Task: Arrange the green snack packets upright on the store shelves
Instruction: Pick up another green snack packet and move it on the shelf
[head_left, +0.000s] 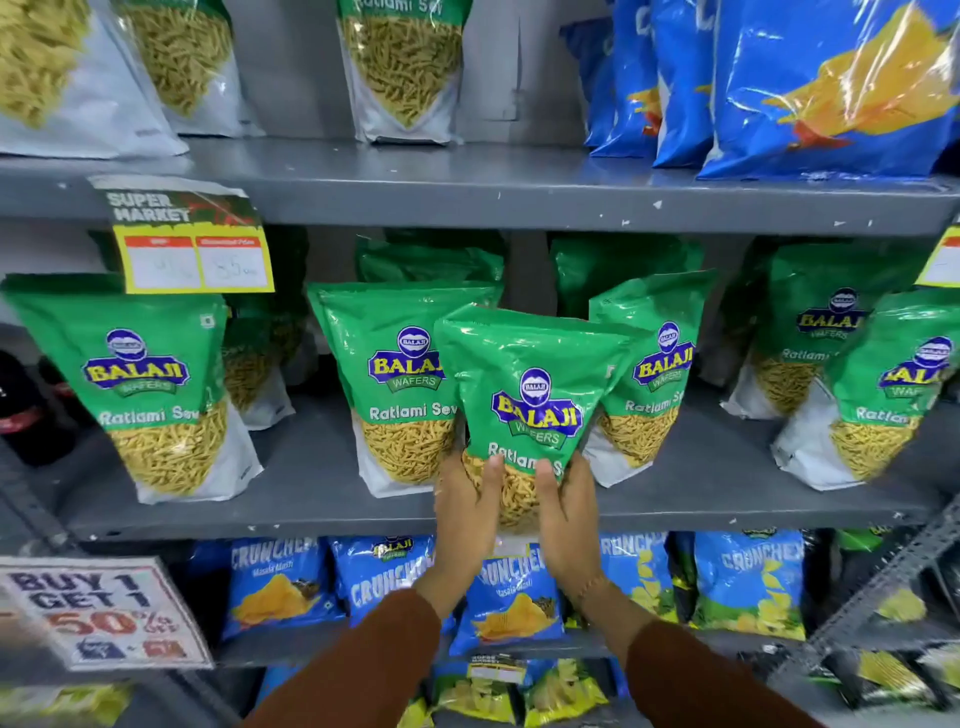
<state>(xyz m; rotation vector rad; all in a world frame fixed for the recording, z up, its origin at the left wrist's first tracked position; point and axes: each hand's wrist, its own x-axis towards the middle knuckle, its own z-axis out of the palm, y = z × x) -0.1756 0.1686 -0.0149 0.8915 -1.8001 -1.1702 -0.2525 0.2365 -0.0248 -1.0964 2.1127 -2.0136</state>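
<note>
Three grey metal shelves (519, 192) fill the view, one above another. Big blue chip bags (831, 88) stand at the right of the top shelf, with tall see-through sev pouches (405, 67) to their left. On the middle shelf stand green snack packets: one at the left (150, 384), one left of centre (395, 384), one right of centre (649, 374) and two overlapping at the far right (883, 384), with more green packets behind them in shadow. Smaller blue chip packets (280, 587) line the shelf below. A yellow price tag (192, 254) hangs from the upper shelf edge at the left, and a "Buy 1 Get 1" sign (98, 613) sits at the lower left.

Both hands are clamped on one green packet (535, 395), held upright in front of the middle shelf, overlapping the two centre packets. The left hand (467, 519) grips its lower left corner and the right hand (566, 519) its lower right, thumbs pressed on the front. Brown sleeves (374, 665) cover both forearms.
</note>
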